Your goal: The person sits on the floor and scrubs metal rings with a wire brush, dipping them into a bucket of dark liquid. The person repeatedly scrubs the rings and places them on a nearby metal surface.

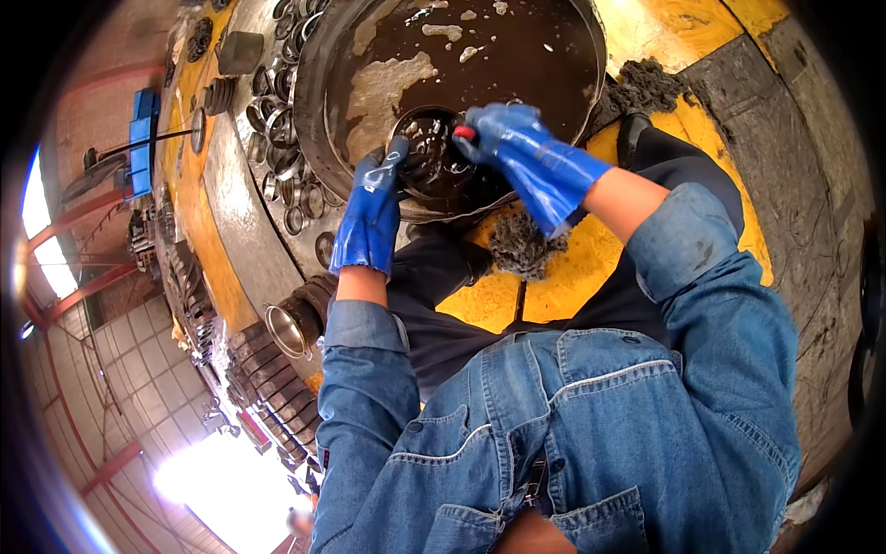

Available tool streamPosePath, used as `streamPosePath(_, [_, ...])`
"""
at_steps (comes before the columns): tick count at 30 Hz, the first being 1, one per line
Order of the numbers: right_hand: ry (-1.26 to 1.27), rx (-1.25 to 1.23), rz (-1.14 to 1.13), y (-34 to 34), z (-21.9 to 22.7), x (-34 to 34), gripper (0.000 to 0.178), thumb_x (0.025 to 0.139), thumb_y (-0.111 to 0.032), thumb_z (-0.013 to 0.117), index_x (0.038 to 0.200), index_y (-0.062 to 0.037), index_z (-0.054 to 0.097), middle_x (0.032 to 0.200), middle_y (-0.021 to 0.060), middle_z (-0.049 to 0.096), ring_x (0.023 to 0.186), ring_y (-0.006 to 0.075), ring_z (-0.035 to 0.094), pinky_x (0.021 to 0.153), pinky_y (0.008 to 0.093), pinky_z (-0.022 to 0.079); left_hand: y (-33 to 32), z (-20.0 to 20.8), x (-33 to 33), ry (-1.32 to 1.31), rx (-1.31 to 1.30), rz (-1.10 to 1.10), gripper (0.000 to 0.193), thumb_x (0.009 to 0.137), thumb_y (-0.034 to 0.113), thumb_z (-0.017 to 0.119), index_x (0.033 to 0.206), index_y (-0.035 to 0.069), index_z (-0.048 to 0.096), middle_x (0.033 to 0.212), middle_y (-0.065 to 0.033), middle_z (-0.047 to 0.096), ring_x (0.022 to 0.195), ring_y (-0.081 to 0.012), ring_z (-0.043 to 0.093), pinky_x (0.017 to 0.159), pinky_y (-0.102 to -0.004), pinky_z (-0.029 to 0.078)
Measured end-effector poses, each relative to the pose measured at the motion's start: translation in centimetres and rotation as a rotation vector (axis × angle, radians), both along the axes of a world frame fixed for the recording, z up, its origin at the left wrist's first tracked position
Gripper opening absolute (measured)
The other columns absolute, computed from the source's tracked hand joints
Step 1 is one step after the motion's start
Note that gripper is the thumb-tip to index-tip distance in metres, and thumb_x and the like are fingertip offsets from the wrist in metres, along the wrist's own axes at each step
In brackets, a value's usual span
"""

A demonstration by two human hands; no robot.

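Note:
A large round tub (312, 120) of dark brown liquid, with patches of foam, stands in front of me. At its near side my left hand (374, 185), in a long blue rubber glove, grips the left rim of a dark, wet metal ring (441, 196), thumb on top. My right hand (508, 134), gloved the same way, is closed around a red-handled tool (464, 133) at the ring's right side. The tool's working end is hidden or blurred, so its kind does not show. Liquid glistens inside the ring.
Many small metal rings (281, 138) lie on a metal surface left of the tub. A wider shiny ring (288, 331) sits nearer me. Grey tangled shavings (523, 246) lie on the yellow floor (577, 277) between my legs, and another clump (646, 88) is right of the tub.

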State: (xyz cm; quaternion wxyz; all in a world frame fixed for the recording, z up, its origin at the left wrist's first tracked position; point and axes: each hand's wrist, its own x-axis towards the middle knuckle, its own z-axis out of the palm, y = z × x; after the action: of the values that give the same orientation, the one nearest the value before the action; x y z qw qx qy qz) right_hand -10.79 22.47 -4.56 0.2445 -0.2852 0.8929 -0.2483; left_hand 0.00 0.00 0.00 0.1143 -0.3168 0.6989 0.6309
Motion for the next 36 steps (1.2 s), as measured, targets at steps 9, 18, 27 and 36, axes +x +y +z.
streamPosePath(9, [-0.392,-0.228,-0.28,1.1,2.5,-3.1,0.048,0.102,-0.05,0.063,0.1,-0.0029,0.073,0.087,0.0103,0.075,0.081,0.0231,0.071,0.074,0.0382,0.057,-0.9,-0.3,-0.4,0.103,-0.101,-0.01,0.05,0.102,0.036,0.07,0.135,-0.001,0.064,0.12,-0.0142,0.073,0.102,-0.0226,0.072,0.089,-0.035,0.059])
streamPosePath(18, [-0.565,-0.443,0.013,-4.1,2.4,-2.9,0.052,0.108,-0.049,0.049,0.141,-0.0105,0.06,0.129,0.0186,0.067,0.12,0.0283,0.066,0.105,0.037,0.052,-0.9,-0.5,-1.7,0.043,-0.189,-0.006,0.048,0.1,0.034,0.071,0.133,-0.001,0.065,0.116,-0.0137,0.074,0.098,-0.0221,0.072,0.085,-0.0349,0.059])
streamPosePath(27, [-0.323,-0.29,-0.569,-1.2,-0.1,-3.3,0.057,0.098,-0.054,0.061,0.113,0.0002,0.072,0.111,0.0234,0.075,0.104,0.0408,0.073,0.091,0.0441,0.058,-1.2,-1.4,-1.5,0.039,-0.239,-0.011,0.047,0.098,0.032,0.073,0.132,0.0,0.066,0.112,-0.0132,0.075,0.094,-0.0216,0.073,0.082,-0.0348,0.059])
streamPosePath(36, [-0.469,-0.615,-0.365,-2.1,4.7,-0.7,0.052,0.099,-0.054,0.064,0.113,-0.0056,0.078,0.099,0.0167,0.078,0.097,0.0305,0.074,0.09,0.0411,0.055,-0.9,-0.1,-1.1,0.006,-0.214,-0.009,0.045,0.097,0.03,0.075,0.13,0.0,0.068,0.108,-0.0128,0.076,0.09,-0.021,0.073,0.079,-0.0347,0.059])
